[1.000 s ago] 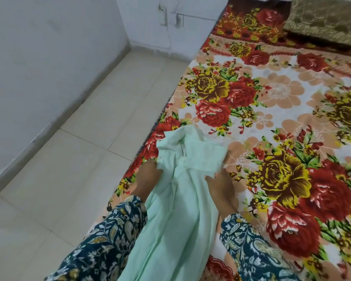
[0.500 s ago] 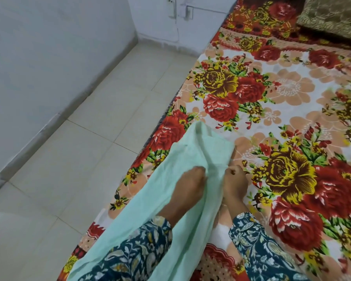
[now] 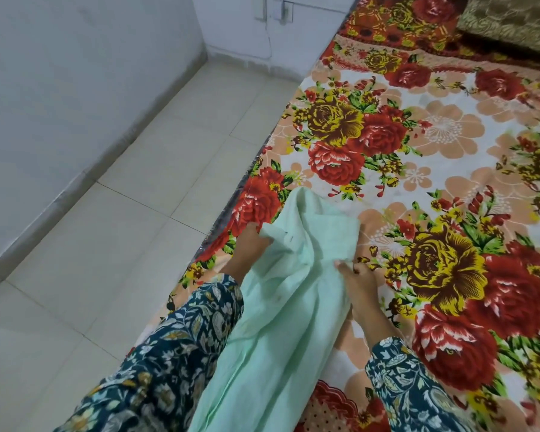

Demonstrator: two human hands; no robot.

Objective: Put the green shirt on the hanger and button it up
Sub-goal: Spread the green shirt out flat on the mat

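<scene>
The green shirt (image 3: 293, 307) hides the left hand's (image 3: 247, 248) fingers.

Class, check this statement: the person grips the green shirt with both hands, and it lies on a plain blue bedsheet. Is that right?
Not quite. The head view shows the bedsheet printed with red and yellow roses, not plain blue. The rest stands: left hand and right hand both grip the green shirt lying on it.
</scene>
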